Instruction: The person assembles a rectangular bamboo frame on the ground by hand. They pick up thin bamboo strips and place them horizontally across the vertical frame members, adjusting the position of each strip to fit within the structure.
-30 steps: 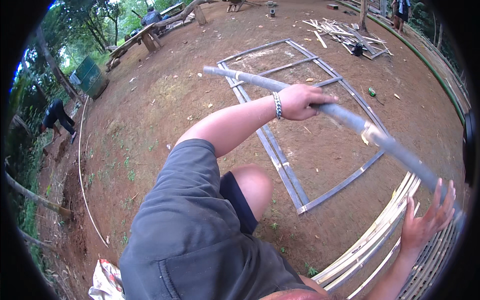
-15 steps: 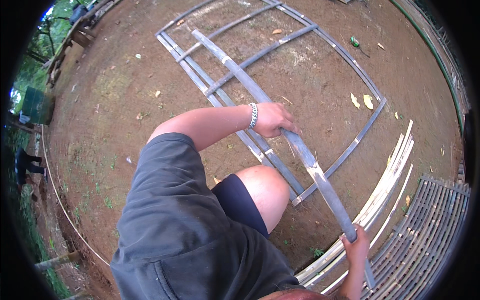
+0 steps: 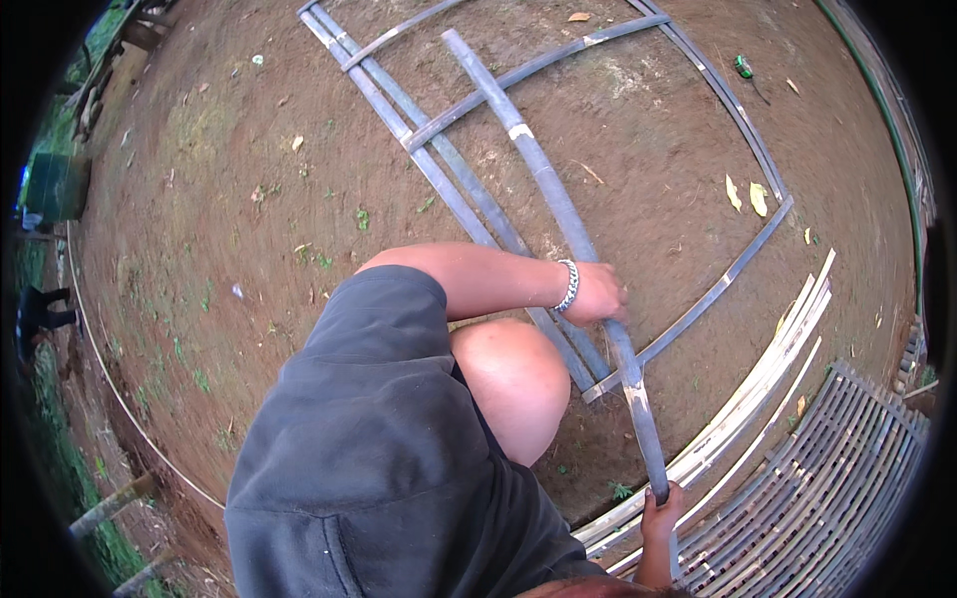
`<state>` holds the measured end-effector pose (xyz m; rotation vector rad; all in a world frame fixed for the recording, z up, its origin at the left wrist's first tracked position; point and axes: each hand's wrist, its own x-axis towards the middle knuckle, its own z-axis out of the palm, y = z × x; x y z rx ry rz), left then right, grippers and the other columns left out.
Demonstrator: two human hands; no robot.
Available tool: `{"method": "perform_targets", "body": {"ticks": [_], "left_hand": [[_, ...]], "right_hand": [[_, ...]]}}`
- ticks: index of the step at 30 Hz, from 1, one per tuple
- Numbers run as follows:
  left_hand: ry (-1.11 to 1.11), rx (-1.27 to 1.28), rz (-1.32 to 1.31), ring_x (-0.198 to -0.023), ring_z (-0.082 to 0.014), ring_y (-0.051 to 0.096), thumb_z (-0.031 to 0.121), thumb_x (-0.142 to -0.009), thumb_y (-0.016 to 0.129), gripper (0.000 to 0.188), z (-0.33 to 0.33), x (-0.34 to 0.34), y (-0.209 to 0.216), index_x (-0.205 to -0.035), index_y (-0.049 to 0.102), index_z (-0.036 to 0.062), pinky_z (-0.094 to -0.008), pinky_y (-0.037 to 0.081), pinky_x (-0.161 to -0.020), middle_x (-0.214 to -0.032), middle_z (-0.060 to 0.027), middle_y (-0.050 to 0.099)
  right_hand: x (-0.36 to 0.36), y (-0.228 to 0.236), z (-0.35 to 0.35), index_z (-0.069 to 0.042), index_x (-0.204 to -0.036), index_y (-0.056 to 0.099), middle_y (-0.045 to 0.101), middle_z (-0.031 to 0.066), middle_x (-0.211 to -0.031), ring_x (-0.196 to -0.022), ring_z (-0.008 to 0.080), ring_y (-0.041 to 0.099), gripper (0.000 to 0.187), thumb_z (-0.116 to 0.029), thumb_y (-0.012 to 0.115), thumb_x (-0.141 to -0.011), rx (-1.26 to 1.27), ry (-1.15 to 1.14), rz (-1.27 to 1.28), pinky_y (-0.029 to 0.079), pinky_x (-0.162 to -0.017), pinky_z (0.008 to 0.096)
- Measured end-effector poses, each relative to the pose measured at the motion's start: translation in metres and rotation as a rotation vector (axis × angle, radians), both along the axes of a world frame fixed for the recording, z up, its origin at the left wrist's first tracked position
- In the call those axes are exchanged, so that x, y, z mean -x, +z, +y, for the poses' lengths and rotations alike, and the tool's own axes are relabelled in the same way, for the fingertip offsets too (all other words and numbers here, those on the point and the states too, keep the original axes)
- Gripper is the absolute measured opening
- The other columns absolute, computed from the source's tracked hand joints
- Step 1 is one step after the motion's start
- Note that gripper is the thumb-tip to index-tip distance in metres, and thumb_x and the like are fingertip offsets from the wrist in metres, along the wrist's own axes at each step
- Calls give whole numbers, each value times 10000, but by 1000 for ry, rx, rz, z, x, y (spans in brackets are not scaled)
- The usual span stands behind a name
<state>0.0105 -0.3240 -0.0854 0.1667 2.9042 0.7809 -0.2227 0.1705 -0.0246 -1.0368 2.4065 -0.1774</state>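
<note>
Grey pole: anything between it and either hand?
Nothing visible. The left hand grips the grey pole along its length, and the right hand holds its near end, both directly. The grey frame shows behind the pole, not between it and the hands.

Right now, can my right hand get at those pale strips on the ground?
Probably, once freed: your right hand is closed around the gray pole, but the pale strips appear close beside it, their far stretch uncovered.
</note>
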Motion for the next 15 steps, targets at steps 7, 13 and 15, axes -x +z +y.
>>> {"method": "perform_targets", "body": {"ticks": [7, 13, 15], "left_hand": [[185, 17, 261, -1374, -300, 486, 325, -884, 711, 619, 14, -30, -10, -1464, 537, 197, -608, 250, -1198, -1420, -110, 562], [803, -23, 602, -1460, -353, 376, 449, -878, 725, 743, 5, -81, -30, -1501, 456, 145, -616, 186, -1228, -1526, -192, 444], [1162, -19, 494, -1458, -387, 359, 409, -907, 704, 711, -6, -95, -34, -1482, 451, 77, -585, 214, -1226, -1528, -218, 432]], "right_hand": [[-4, -9, 20, -16, -1026, 608, 597, 157, -971, -909, 342, 588, 278, -76, 760, -801, 51, -33, -18, 473, -855, 439], [8, -18, 53, -12, -993, 607, 589, 146, -937, -868, 317, 584, 261, -71, 750, -784, 93, -162, -83, 475, -833, 426], [12, -14, 74, -7, -968, 603, 579, 142, -902, -837, 298, 580, 237, -71, 730, -778, 95, -178, -91, 475, -801, 414]]}}
